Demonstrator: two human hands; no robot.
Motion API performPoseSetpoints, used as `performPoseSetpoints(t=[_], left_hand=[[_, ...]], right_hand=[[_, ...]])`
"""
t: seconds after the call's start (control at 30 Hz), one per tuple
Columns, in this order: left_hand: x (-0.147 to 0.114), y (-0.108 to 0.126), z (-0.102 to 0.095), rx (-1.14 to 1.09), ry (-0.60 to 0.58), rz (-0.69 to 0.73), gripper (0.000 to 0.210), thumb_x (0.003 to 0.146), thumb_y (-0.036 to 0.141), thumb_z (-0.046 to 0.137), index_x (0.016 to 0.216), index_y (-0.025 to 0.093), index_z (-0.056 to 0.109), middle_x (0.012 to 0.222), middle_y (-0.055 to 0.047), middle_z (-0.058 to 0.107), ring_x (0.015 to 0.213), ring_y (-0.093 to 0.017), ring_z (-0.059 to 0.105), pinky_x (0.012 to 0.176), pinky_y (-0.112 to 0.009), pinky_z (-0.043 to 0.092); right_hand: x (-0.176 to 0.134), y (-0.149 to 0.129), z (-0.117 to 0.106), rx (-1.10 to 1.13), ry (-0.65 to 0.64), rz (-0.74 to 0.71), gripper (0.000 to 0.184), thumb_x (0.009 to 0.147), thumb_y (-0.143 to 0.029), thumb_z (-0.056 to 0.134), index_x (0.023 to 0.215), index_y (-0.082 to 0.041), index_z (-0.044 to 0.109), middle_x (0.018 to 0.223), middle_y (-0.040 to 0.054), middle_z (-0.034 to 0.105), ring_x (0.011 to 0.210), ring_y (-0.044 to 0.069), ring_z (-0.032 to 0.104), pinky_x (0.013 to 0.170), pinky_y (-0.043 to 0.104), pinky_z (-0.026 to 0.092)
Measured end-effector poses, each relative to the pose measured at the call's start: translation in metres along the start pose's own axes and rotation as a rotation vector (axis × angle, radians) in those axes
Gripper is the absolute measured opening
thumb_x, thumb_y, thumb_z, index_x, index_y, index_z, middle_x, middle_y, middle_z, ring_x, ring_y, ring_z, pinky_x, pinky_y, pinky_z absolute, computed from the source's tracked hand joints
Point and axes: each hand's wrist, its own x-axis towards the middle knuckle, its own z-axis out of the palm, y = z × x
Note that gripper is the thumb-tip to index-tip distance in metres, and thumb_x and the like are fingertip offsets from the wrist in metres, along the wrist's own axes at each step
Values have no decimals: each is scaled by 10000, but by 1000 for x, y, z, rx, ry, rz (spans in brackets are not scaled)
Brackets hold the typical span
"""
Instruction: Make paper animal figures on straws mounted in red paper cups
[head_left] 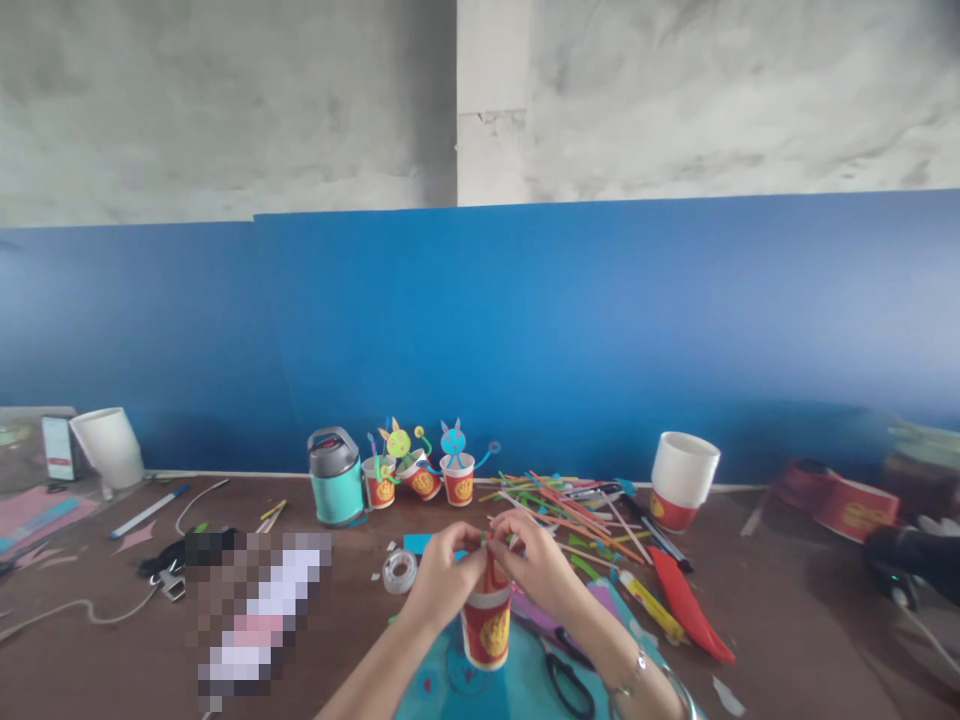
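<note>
A red paper cup with a yellow emblem and pale rim stands upright in front of me on blue paper. Over its mouth, my left hand and my right hand meet with fingertips pinched together. A small bit of green and orange-red shows at the fingertips; the fingers cover most of it. Beneath my right forearm lie black-handled scissors and purple paper. A roll of clear tape lies left of my left hand.
Behind stand small cups with paper animal figures and a turquoise flask. Coloured paper strips lie heaped beyond my right hand. To the right are stacked white cups, a yellow glue tube and a red pointed object.
</note>
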Motion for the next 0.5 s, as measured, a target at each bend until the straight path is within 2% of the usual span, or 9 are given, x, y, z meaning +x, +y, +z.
performPoseSetpoints(t=[0.2,0.27,0.33,0.4,0.5], left_hand=[[3,-2,-4,57,-62,10,258,799,334,526,702,137,661,605,-10,619,610,-154,550,563,-237,396],[3,-3,-5,76,-60,14,275,805,347,515,702,138,661,624,-16,632,612,-155,548,563,-238,394],[3,-2,-5,104,-55,39,273,812,340,502,725,143,669,670,-28,657,661,-168,571,611,-248,416],[1,-2,-4,157,-34,75,260,814,323,495,741,151,675,721,-39,673,719,-180,589,670,-258,427],[-2,-1,-2,242,15,106,247,813,306,493,726,166,677,740,-38,668,748,-184,597,696,-263,422]], right_hand=[[2,-1,-5,-52,-4,67,100,737,-218,598,642,-186,591,884,73,660,855,211,616,781,300,451],[1,-2,-8,-101,12,121,56,722,-238,626,722,-182,629,859,64,665,802,208,616,737,295,454],[1,-4,-9,-123,17,142,152,714,-261,650,837,-173,653,863,62,671,772,205,613,709,291,454],[0,-6,-10,-118,-17,87,168,733,-261,636,870,-169,669,857,62,677,768,202,609,703,284,448],[-2,-8,-10,-98,-97,-10,144,777,-220,566,778,-166,699,778,54,689,741,192,604,685,268,432]])
